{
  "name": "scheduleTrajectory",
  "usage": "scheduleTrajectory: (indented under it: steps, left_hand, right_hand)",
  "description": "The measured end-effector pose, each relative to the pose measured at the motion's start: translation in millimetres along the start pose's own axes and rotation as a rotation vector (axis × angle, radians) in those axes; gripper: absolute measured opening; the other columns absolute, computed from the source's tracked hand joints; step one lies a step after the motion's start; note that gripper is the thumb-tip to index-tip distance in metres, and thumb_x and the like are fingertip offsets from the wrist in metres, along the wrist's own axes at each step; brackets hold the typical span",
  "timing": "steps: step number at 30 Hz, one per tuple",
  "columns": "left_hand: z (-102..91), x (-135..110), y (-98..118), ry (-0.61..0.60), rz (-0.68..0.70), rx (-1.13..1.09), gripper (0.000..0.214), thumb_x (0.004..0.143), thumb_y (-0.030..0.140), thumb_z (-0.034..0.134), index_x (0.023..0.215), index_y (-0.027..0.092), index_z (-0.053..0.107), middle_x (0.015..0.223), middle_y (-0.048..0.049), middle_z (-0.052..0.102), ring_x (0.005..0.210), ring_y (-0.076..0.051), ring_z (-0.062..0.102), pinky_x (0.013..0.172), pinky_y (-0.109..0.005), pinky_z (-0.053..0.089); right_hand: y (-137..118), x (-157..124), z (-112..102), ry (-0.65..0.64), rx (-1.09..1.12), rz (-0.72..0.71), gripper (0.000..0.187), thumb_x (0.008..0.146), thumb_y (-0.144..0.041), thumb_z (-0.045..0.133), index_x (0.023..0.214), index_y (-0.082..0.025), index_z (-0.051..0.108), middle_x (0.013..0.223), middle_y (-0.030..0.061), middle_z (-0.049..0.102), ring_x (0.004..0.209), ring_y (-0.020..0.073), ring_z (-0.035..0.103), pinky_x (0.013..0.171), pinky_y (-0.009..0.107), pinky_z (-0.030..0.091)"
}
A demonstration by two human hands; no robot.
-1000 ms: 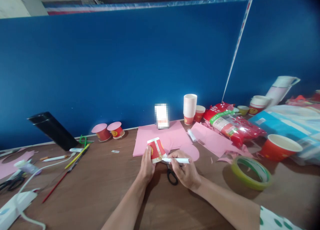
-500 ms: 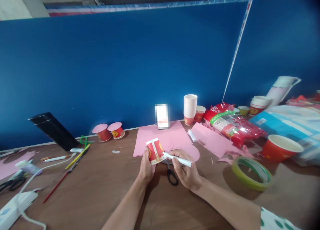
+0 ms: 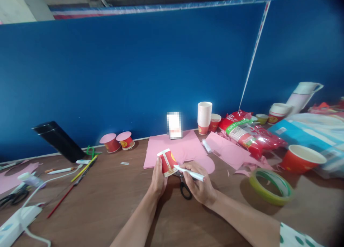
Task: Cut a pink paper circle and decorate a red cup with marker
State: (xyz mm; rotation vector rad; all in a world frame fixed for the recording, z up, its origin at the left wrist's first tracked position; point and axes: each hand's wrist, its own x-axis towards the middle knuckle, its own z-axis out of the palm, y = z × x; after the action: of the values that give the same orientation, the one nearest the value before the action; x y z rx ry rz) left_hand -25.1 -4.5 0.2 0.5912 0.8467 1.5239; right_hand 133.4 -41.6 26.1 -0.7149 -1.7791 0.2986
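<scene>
My left hand is closed around a red and white paper cup, held upside down and tilted over the brown table. My right hand grips a white pen whose tip touches the cup's side. Black-handled scissors lie on the table just under and between my hands. A pink paper sheet with a pink cut round piece lies right behind the cup.
A yellow-green tape roll and an open red cup sit at right, beside a red pack of cups. Stacked cups stand at the blue wall. Two pink-capped cups, pencils, a black box and a power strip lie at left.
The pen tilted from level to pointing down-left at the cup's side, and the cup turned slightly in my left hand. Both hands stayed in place.
</scene>
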Motion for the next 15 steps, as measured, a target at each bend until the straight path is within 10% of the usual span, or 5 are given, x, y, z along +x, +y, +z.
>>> scheduleTrajectory:
  steps: [15]
  left_hand:
    - [1.2, -1.5, 1.0, -0.045, -0.004, 0.014, 0.05, 0.077, 0.058, 0.066, 0.101, 0.014, 0.067, 0.099, -0.0092, 0.073, 0.092, -0.024, 0.068, 0.095, -0.041, 0.047]
  right_hand:
    - [2.5, 0.5, 1.2, -0.005, 0.027, 0.001, 0.02, 0.093, -0.015, 0.048, 0.104, -0.019, 0.064, 0.092, 0.0081, 0.07, 0.085, 0.0213, 0.064, 0.079, 0.036, 0.053]
